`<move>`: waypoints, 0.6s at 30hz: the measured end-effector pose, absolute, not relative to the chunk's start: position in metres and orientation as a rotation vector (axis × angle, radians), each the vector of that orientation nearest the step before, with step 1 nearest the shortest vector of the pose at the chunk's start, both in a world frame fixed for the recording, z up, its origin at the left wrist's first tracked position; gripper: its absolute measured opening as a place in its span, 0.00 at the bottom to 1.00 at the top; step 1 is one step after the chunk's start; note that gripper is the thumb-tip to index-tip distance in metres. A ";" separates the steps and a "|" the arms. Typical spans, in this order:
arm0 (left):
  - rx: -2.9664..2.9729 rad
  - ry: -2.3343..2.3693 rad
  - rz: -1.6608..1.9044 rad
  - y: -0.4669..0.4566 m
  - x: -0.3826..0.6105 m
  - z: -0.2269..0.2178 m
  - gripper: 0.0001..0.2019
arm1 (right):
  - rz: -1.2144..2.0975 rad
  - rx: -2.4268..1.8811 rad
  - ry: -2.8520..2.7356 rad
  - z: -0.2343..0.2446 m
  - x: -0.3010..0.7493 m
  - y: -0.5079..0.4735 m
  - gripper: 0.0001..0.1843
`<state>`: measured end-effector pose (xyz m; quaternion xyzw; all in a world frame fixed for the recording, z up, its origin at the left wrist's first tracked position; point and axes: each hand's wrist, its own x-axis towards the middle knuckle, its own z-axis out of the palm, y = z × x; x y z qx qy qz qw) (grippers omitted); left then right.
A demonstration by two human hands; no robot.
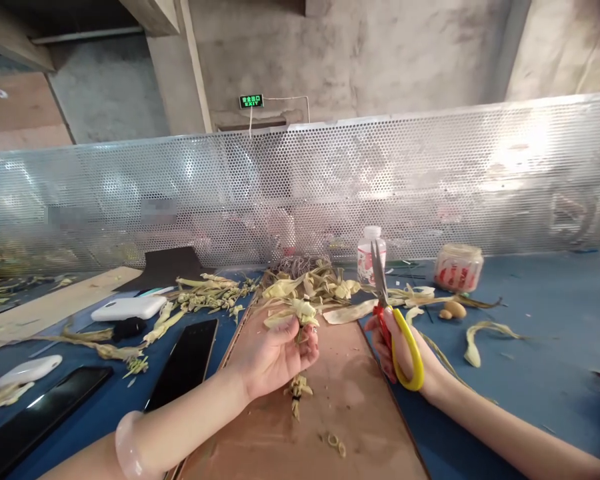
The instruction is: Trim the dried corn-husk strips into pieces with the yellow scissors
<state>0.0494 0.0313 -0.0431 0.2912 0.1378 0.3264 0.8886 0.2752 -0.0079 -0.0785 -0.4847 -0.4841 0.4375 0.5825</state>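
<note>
My left hand (pixel 285 350) pinches a small figure of folded corn husk (pixel 304 311) between thumb and fingers, above a brown board (pixel 350 413). In my right hand (pixel 397 343) is a pair of scissors (pixel 380 277) with red and yellow handles, blades pointing up. A tied husk piece (pixel 298 393) with a dark band shows just below my left hand; whether it joins the held figure is hidden. Small husk scraps (pixel 335 442) lie nearer on the board. At its far end rests a pile of pale husks (pixel 325 283).
A blue table carries phones (pixel 183 363), a white case (pixel 129 307) and husk bundles (pixel 205 293) on the left. To the right stand a white bottle (pixel 367 257) and a glass jar (pixel 459 268), with a curled husk strip (pixel 474 347). A perforated metal screen (pixel 230 200) runs behind.
</note>
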 end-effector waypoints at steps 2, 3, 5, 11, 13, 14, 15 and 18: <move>0.576 0.301 0.698 0.032 0.050 -0.043 0.04 | 1.086 -1.089 -1.046 -0.077 0.275 -0.005 0.29; 0.562 0.310 0.712 0.032 0.050 -0.042 0.03 | 1.113 -1.076 -1.013 -0.076 0.276 -0.004 0.30; 0.546 0.329 0.746 0.031 0.051 -0.041 0.02 | 1.151 -1.067 -0.975 -0.075 0.277 -0.003 0.30; 0.553 0.368 0.763 0.030 0.051 -0.037 0.05 | 1.147 -1.105 -0.991 -0.075 0.276 -0.005 0.29; 0.564 0.367 0.756 0.030 0.051 -0.037 0.06 | 1.155 -1.107 -0.992 -0.076 0.275 -0.005 0.29; 0.569 0.362 0.748 0.030 0.051 -0.036 0.07 | 1.154 -1.108 -1.000 -0.076 0.276 -0.005 0.28; 0.573 0.356 0.736 0.029 0.051 -0.036 0.08 | 1.147 -1.109 -1.010 -0.077 0.276 -0.005 0.29; 0.585 0.335 0.693 0.028 0.052 -0.037 0.10 | 1.089 -1.115 -1.055 -0.080 0.277 -0.004 0.28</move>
